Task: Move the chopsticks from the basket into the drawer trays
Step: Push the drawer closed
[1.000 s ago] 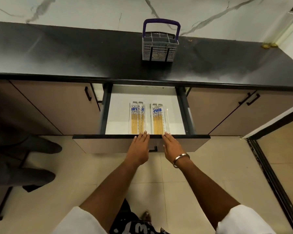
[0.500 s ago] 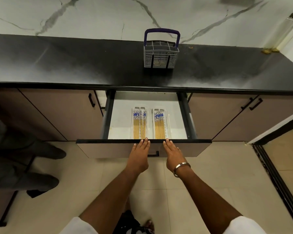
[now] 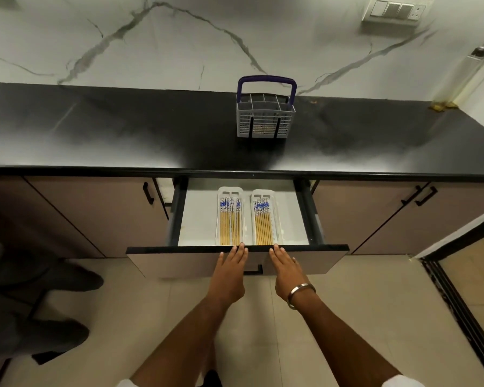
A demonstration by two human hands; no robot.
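Here, the left hand (image 3: pixel 231 270) and the right hand (image 3: pixel 285 270) lie flat, fingers straight, against the front panel of an open drawer (image 3: pixel 179 263), fingertips at its top edge and grasping nothing. Inside, two white trays (image 3: pixel 263 192) sit side by side, each holding a row of yellow chopsticks (image 3: pixel 229 223) with blue-patterned ends. The grey cutlery basket (image 3: pixel 264 120) with a dark blue handle stands on the black bench (image 3: pixel 123 129) above, well apart from the hands.

Kitchen surroundings beyond the hands
A switch plate (image 3: pixel 396 9) sits high on the marble wall (image 3: pixel 179 37); black cabinet handles (image 3: pixel 148 193) flank both sides; beige floor tiles (image 3: pixel 361 317) lie below.
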